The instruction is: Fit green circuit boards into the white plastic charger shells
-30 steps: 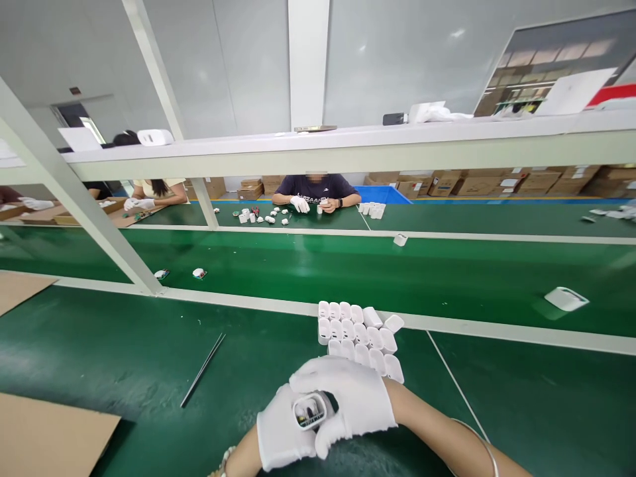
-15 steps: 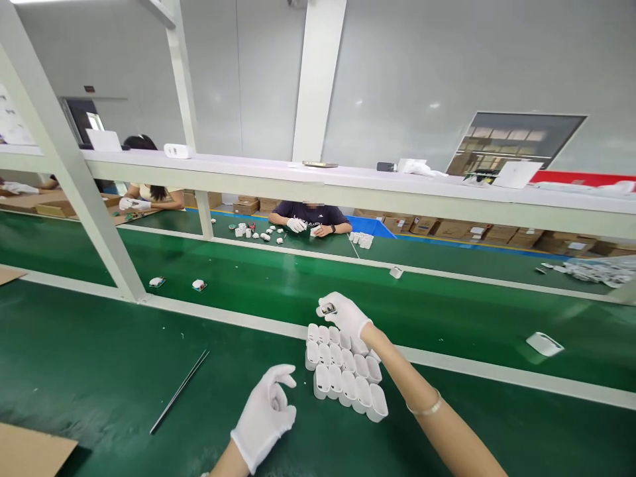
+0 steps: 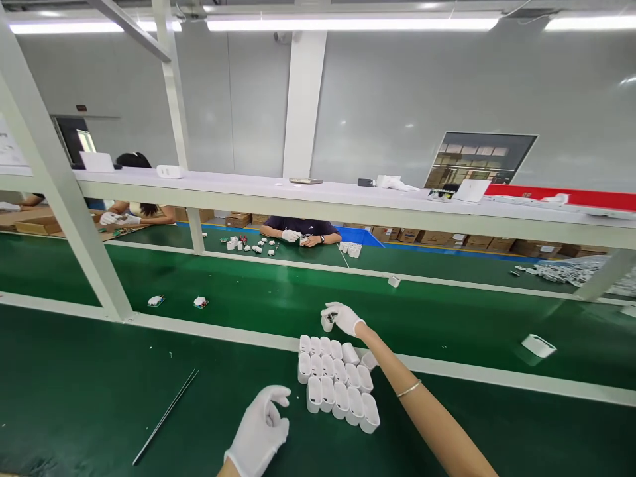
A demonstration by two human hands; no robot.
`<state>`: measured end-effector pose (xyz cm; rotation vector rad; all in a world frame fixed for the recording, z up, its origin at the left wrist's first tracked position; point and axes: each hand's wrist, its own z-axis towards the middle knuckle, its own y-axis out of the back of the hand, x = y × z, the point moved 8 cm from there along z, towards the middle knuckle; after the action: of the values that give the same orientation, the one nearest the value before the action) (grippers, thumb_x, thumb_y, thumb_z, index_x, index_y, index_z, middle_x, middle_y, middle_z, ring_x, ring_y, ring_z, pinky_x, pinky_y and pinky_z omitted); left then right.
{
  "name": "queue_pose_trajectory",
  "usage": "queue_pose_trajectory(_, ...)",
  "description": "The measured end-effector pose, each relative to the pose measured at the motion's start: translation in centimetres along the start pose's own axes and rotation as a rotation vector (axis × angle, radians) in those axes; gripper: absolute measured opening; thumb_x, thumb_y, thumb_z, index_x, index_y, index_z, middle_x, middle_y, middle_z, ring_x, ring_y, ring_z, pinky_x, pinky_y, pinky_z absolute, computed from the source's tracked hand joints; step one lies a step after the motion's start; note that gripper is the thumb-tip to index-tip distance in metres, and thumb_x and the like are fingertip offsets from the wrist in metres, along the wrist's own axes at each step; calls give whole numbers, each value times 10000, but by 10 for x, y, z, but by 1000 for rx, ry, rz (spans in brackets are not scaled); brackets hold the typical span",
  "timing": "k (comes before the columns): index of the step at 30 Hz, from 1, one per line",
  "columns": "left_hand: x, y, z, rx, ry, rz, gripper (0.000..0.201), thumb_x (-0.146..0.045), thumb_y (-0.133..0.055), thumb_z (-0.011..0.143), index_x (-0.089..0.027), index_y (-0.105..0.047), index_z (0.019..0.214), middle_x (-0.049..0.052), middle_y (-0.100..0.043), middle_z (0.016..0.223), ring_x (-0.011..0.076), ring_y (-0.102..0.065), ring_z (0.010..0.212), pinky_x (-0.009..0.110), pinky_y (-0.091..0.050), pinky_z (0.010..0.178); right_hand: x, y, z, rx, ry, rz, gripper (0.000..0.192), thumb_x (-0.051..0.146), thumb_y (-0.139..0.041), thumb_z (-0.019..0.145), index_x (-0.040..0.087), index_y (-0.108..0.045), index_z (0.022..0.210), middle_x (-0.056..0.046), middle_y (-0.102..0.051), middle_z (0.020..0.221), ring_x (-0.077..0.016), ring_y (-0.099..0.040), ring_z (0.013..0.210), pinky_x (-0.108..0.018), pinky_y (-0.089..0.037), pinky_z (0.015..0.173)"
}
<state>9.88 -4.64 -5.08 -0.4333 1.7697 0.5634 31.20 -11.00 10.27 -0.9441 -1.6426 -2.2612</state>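
Note:
My right hand (image 3: pixel 345 319), in a white glove, pinches a small white plastic housing (image 3: pixel 326 324) over the green belt, just beyond the belt's near rail. Dark detail shows at the housing's top, too small to make out. Below it, rows of similar white housings (image 3: pixel 340 392) stand close together on the green worktop, most with their open ends up; one at the back (image 3: pixel 350 353) looks tilted. My left hand (image 3: pixel 261 427), also gloved, hovers left of these rows with fingers curled and thumb apart, and nothing shows between them.
Two small circuit boards with white parts (image 3: pixel 201 302) lie on the belt (image 3: pixel 268 298) at left. White housings (image 3: pixel 539 345) lie farther right. Thin rods (image 3: pixel 166 416) rest on the worktop. A shelf (image 3: pixel 223 189) on posts spans the belt. Co-workers (image 3: pixel 301 228) sit across.
The view has tilted upward, so the ceiling lights now show. My right hand has turned the housing, and more of its side shows. My left hand keeps nearly the same curled pose.

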Motion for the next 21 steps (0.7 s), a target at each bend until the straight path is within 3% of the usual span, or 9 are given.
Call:
queue_pose_trajectory(3, -1, 9, -3, -60, 16, -42, 387, -312, -640, 707, -178, -604, 1068, 29, -614, 827, 139, -561, 589, 268, -487, 546, -30, 10, -13, -67, -105, 53, 288, 343, -548, 955, 178, -586, 1187, -81, -579, 1210, -209, -594, 1022, -397, -522, 876)
queue_pose_trajectory(7, -12, 26, -1, -110, -79, 7, 367, -375, -620, 760, -171, -624, 1065, 112, -666, 1047, 219, -642, 879, 343, -527, 806, -73, 18, -42, -156, -235, 112, 291, 354, -544, 956, 198, -585, 1198, -87, -567, 1245, -213, -583, 1067, -405, -508, 907)
queue_pose_trajectory(11, -19, 28, 21, -94, -133, -14, 453, -451, -586, 811, -156, -576, 1155, 155, -631, 1222, 274, -584, 1168, 383, -460, 1002, -106, -1, -74, -203, -332, 165, 360, 397, -522, 961, 172, -566, 1238, -113, -558, 1281, -240, -561, 1139, -473, -460, 978)
queue_pose_trajectory(16, -29, 8, 55, -90, -110, 30, 552, -505, -580, 842, -186, -508, 1287, 155, -520, 1403, 297, -471, 1316, 405, -372, 1100, -118, -38, -77, -181, -320, 246, 444, 467, -511, 950, 165, -566, 1271, -126, -560, 1304, -248, -547, 1184, -486, -423, 1023)
queue_pose_trajectory(21, -31, -4, 65, -89, -88, 55, 546, -512, -568, 855, -183, -530, 1289, 143, -554, 1376, 286, -465, 1325, 391, -343, 1127, -124, -43, -61, -105, -263, 289, 370, 412, -557, 938, 143, -604, 1188, -119, -590, 1258, -239, -561, 1162, -485, -416, 1032)
